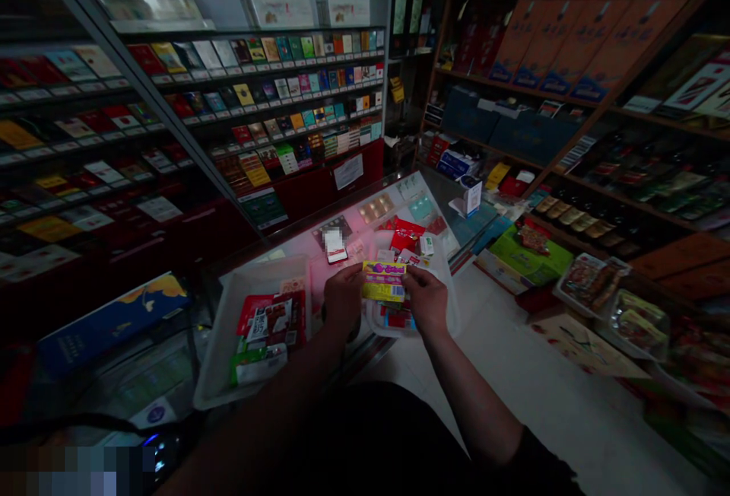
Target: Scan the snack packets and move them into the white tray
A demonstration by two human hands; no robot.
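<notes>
Between my two hands is a small yellow and purple snack packet (385, 281), held flat above a white bin. My left hand (344, 302) pinches its left edge. At the opposite edge, the thumb and fingers of my right hand (426, 300) grip it. Under the packet, the right-hand white bin (450, 310) holds a red packet (407, 233), a small white box (426, 245) and other packets, partly hidden by my hands. To the left, another white bin (214, 363) contains red, black and green snack packets (274, 321).
Both bins rest at a glass counter (293, 233), where a phone (335, 245) lies. A cabinet of small boxes (302, 85) stands behind. On the left is a blue box (114, 321). Shelves with orange boxes (590, 47) and tubs of packets (636, 321) line the right.
</notes>
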